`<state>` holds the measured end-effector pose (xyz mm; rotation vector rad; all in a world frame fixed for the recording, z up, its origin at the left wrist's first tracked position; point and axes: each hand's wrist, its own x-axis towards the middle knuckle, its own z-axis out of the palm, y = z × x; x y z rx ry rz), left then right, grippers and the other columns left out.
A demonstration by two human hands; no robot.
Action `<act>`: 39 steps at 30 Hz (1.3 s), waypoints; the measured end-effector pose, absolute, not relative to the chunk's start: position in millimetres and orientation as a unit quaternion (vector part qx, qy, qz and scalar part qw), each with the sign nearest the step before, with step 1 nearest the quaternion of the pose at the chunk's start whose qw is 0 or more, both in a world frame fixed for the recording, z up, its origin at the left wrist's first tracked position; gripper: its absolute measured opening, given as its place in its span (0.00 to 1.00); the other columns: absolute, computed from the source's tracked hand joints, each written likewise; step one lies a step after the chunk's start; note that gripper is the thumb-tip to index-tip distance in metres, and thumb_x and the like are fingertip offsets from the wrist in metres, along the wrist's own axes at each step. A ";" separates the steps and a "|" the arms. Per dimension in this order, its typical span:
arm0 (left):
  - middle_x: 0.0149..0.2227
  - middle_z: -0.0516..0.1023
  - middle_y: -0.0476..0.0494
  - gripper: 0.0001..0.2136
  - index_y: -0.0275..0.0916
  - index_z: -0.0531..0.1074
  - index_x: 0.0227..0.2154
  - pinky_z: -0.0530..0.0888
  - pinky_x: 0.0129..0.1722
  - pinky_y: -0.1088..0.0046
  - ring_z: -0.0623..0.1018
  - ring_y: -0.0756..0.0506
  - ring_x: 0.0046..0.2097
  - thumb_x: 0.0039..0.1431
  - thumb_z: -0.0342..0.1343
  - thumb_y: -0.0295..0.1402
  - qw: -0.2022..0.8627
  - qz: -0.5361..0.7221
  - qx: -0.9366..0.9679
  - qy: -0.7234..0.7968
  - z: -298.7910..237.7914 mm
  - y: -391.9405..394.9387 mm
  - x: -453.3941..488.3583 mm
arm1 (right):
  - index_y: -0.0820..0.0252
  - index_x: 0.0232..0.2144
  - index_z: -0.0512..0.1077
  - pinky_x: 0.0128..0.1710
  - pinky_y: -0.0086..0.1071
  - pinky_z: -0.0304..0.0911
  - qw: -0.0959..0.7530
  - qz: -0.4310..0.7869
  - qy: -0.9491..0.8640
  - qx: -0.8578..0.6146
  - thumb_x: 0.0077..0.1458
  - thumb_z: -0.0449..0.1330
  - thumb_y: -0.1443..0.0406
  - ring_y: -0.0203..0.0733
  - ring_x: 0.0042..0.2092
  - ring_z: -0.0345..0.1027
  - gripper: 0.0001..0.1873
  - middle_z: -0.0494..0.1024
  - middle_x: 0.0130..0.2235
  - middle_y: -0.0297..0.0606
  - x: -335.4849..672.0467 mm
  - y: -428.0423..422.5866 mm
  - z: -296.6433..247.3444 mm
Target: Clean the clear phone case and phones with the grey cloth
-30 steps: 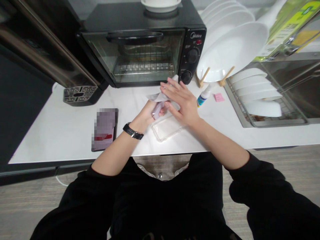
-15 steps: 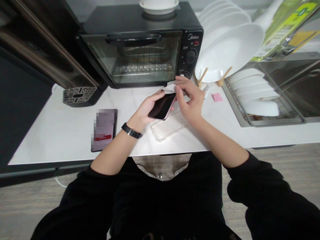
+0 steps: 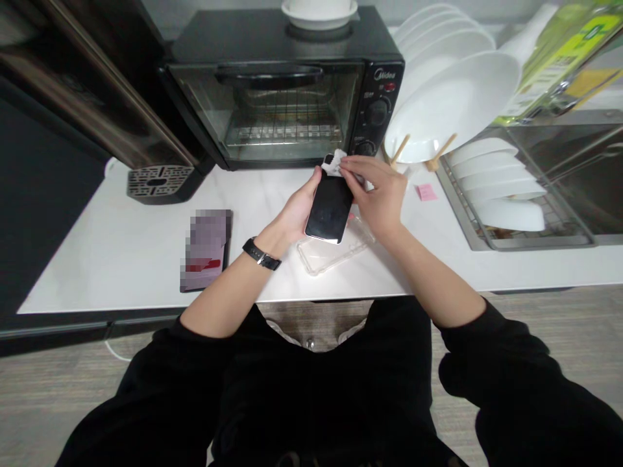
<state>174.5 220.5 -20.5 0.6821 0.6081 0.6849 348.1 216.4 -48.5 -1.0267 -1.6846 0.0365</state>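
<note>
My left hand (image 3: 298, 213) is closed around the side of a smartphone (image 3: 329, 209) with a dark screen facing up, held above the counter. Between the fingertips of my right hand (image 3: 382, 194) is a crumpled white tissue (image 3: 333, 163), pressed against the phone's upper end. Part of the tissue is hidden behind the fingers. A clear phone case (image 3: 318, 257) lies on the counter just below the phone, partly covered by it. To the left of my left wrist, another phone (image 3: 208, 250) lies flat, its screen blurred out.
A black toaster oven (image 3: 287, 110) stands behind my hands, with a white dish on top. White plates (image 3: 452, 110) stand in a rack at the back right. Bowls (image 3: 509, 214) sit in a sink basket. A pink note (image 3: 427, 192) and a machine's drip tray (image 3: 158, 183) flank the counter (image 3: 121, 259).
The phone has swung more upright in my left hand and come slightly towards me. My right hand has shifted a little right and down, the tissue still at the phone's upper end.
</note>
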 end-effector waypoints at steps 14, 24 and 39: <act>0.41 0.88 0.38 0.28 0.38 0.78 0.57 0.85 0.46 0.61 0.88 0.38 0.42 0.79 0.40 0.52 0.873 0.307 0.274 0.262 -27.1 215.7 178.8 | 0.52 0.34 0.83 0.41 0.40 0.73 0.604 0.009 -0.644 -0.469 0.63 0.71 0.58 0.44 0.40 0.75 0.07 0.79 0.37 0.36 343.2 210.5 -36.2; 0.41 0.87 0.40 0.25 0.41 0.79 0.57 0.84 0.48 0.60 0.88 0.39 0.43 0.79 0.42 0.50 0.870 0.354 0.239 0.245 -26.8 217.9 177.8 | 0.48 0.50 0.83 0.41 0.40 0.77 0.563 0.110 -0.690 -0.440 0.69 0.64 0.53 0.45 0.43 0.78 0.14 0.84 0.44 0.39 339.6 206.9 -37.9; 0.40 0.87 0.42 0.29 0.42 0.77 0.61 0.84 0.41 0.65 0.87 0.41 0.42 0.78 0.38 0.54 0.849 0.439 0.170 0.242 -19.3 219.0 174.2 | 0.52 0.34 0.81 0.47 0.41 0.60 0.387 0.142 -0.874 -0.257 0.67 0.65 0.49 0.43 0.40 0.72 0.17 0.84 0.36 0.34 333.6 201.7 -32.4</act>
